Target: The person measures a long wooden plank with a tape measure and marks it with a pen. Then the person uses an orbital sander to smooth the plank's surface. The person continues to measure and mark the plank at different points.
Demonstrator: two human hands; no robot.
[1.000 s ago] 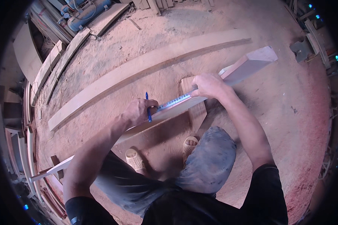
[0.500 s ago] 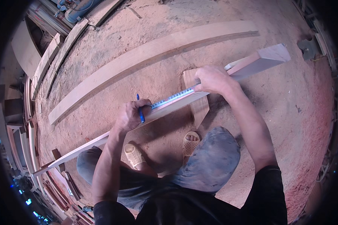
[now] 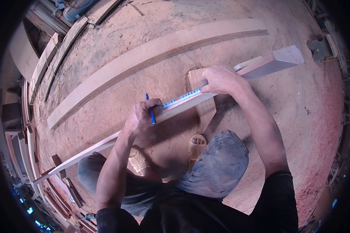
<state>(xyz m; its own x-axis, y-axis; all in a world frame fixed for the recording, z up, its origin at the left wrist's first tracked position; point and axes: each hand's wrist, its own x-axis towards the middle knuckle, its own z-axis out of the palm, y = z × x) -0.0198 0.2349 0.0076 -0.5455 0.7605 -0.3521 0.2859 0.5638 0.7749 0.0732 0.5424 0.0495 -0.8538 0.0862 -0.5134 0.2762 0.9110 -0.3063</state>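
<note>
A long, narrow pale board (image 3: 83,151) runs slantwise in front of me, its far right end toward the upper right. Along its upper edge lies the blade of a tape measure (image 3: 181,98), stretched between my two hands. My left hand (image 3: 138,118) is closed at the blade's left end and also holds a blue pen (image 3: 152,115), which sticks out above and below the fingers. My right hand (image 3: 223,80) is closed at the blade's right end, against the board; what lies inside its grip is hidden. Beneath the board sits a short wooden block (image 3: 207,112).
Beyond the board, a long curved-looking plank (image 3: 144,54) lies on the dusty floor. Lumber (image 3: 62,50) is stacked at the left, near a blue machine (image 3: 77,9). My sandalled feet (image 3: 197,145) stand below the board. A dark object (image 3: 319,49) lies at the far right.
My left hand, with the pen, has moved right along the board, and less blade shows between the hands. My right hand stays at nearly the same place on the board.
</note>
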